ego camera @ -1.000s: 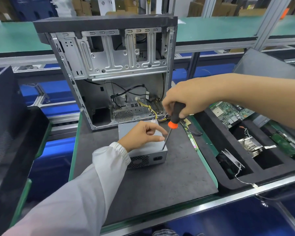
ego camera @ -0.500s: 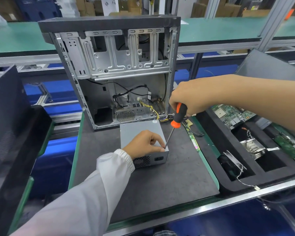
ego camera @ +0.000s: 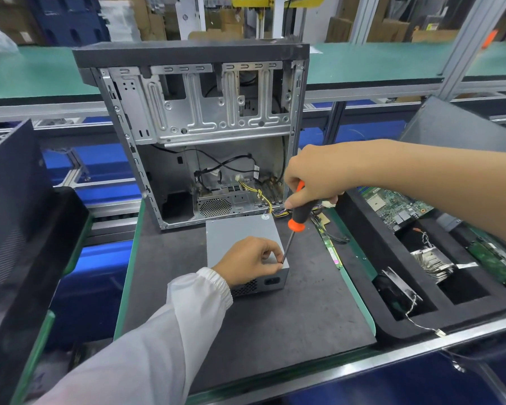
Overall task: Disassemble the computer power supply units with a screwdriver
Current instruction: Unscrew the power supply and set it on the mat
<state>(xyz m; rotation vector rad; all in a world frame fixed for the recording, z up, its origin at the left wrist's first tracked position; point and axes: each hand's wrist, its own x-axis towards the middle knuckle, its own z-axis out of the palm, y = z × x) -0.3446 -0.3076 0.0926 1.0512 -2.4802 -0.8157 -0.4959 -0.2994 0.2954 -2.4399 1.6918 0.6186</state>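
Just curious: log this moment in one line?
right hand: grips screwdriver | tip: at power supply corner | left hand: steadies tip

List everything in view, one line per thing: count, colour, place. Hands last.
power supply unit: one, grey, on the dark mat in front of the case.
screwdriver: one, black and orange handle, tilted, tip at the unit's near right top corner.
computer case: one, silver with black top, open, upright behind the unit.
mat: one, dark grey, on the green-edged bench.
foam tray: one, black, right of the mat.
circuit board: one, green, in the tray's far compartment.
heatsink: one, silver, in a middle compartment.
left hand: on the unit, fingertips at the screwdriver tip.
right hand: grips the screwdriver handle.
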